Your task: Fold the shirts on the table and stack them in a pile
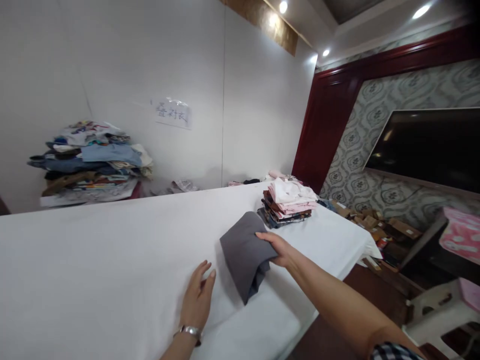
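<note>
My right hand [279, 248] grips the right edge of a folded grey garment [245, 250], thumb on top and the other fingers hidden beneath it. The garment is tilted, with its lower corner hanging down near the white tablecloth. To its left, my left hand [198, 292] is apart from the cloth, holding nothing, its fingers loosely spread; a silver watch or bracelet [191, 331] circles that wrist. Just beyond the grey garment stands a stack of folded clothes [290, 200], with white and pink pieces above darker ones.
A white cloth covers the table [93, 260]. Behind its far edge rises a tall pile of clothes [93, 162] at the left. A handwritten paper sign [173, 113] hangs on the wall. Cardboard boxes [403, 228] and a white stool [442, 312] stand to the right.
</note>
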A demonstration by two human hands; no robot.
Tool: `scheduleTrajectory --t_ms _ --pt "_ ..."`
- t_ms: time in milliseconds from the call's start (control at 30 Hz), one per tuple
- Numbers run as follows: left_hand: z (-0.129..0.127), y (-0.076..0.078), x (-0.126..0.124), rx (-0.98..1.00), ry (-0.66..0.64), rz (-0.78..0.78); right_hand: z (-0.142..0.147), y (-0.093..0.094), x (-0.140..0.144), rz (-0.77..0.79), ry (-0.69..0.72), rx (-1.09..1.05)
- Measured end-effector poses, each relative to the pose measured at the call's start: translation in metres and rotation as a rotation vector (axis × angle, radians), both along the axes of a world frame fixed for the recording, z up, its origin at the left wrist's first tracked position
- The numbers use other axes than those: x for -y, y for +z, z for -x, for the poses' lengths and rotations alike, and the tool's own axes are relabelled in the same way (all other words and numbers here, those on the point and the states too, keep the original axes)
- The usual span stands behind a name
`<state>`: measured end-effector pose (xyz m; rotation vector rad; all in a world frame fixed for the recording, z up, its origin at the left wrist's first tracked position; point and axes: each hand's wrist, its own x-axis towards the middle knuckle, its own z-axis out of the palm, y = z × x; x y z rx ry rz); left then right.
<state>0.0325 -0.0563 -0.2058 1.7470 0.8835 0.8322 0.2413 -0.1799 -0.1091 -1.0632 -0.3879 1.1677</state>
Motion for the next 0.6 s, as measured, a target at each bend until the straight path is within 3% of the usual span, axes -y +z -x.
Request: scheduleTrajectory --t_ms 100,200,300,367,433,500,600 --pt "0.001 -0.002 -0.003 -0.022 -0.013 -0.006 -0.019 0.045 0.002 -0.184 -0.159 0.068" --pt "0.001 -0.005 -0.005 -0.040 -0.026 -0.027 -0.062 0.088 0.001 -0.365 -0.376 0.141" --pt "0.001 -0.009 -0.006 -0.074 -0.034 -0.006 -0.117 0.112 -0.003 -0.508 -0.586 0.220" --pt "0.001 -0.011 -0.006 -0.096 -0.036 0.021 -0.150 0.108 -0.007 -0.435 -0.739 0.206" --pt "0.002 -0.011 -0.005 -0.109 -0.051 0.023 -0.176 0.090 -0.010 -0.255 -0.857 0.137" --pt "0.003 -0.010 -0.005 -0.123 -0.067 0.007 -0.192 0.064 -0.011 -0.087 -0.884 0.067" --pt "0.004 -0.009 -0.005 -0.133 -0.072 -0.016 -0.203 0.027 -0.009 0.020 -0.848 0.021"
